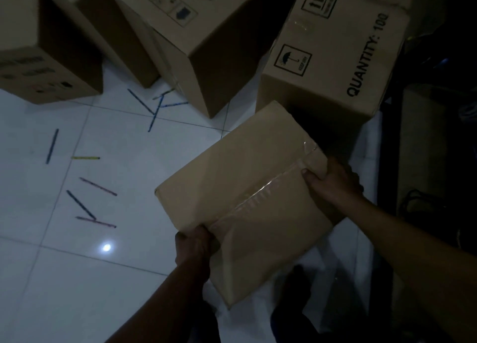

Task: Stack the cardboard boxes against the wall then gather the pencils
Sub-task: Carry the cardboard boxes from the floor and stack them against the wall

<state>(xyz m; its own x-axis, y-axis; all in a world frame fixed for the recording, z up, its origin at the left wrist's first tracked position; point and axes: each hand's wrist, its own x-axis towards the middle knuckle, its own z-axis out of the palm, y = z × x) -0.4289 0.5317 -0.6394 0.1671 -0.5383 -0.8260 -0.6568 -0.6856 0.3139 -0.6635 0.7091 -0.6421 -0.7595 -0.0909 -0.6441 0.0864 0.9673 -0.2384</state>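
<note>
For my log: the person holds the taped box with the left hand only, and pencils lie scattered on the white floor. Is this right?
No: the head view shows both the left hand and the right hand gripping the taped box. The pencils do lie scattered on the floor.

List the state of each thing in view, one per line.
Taped box: sealed, tilted, held by both hands.
Left hand: grips the box's near corner.
Right hand: grips the box's right edge.
QUANTITY: 100 box: closed, on the floor.
Pencils: scattered on the floor, ungathered.
</note>
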